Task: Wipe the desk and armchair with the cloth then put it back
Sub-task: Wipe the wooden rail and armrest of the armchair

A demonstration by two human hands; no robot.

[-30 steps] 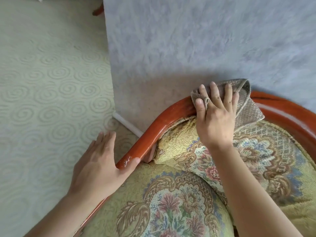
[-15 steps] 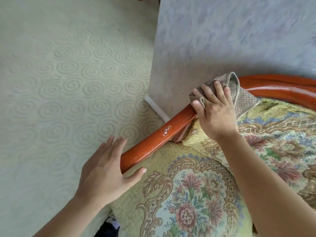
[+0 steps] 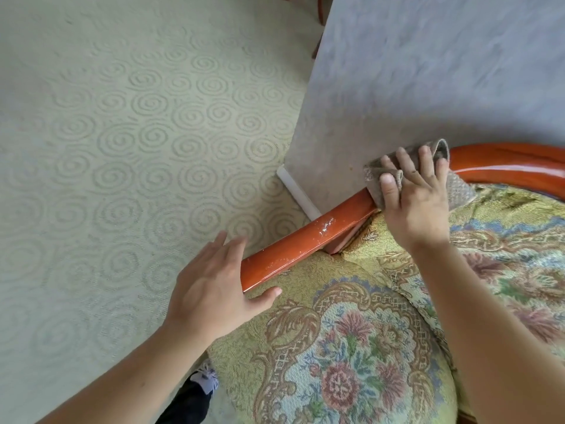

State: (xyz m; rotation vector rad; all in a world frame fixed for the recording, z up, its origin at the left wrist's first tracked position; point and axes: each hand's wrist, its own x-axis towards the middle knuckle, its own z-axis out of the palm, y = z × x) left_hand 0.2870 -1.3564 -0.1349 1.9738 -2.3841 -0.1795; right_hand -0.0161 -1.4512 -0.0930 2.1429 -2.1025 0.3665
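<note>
Cloth (image 3: 458,191): pressed onto the armchair's wooden rail (image 3: 305,243) by the right hand (image 3: 412,197), fingers curled over it. Left hand (image 3: 214,289): laid flat, fingers spread, at the rail's lower end.

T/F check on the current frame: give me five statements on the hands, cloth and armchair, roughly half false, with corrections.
1. The right hand presses the cloth onto the armchair's wooden rail. True.
2. The left hand holds a second cloth. False: it holds nothing; its fingers are spread at the lower end of the rail.
3. White specks show on the rail between the two hands. True.
4. The cloth lies flat on the seat cushion. False: it is draped over the rail, under the right hand.
5. The floor beside the chair is bare wood. False: it is pale carpet with a swirl pattern.
</note>
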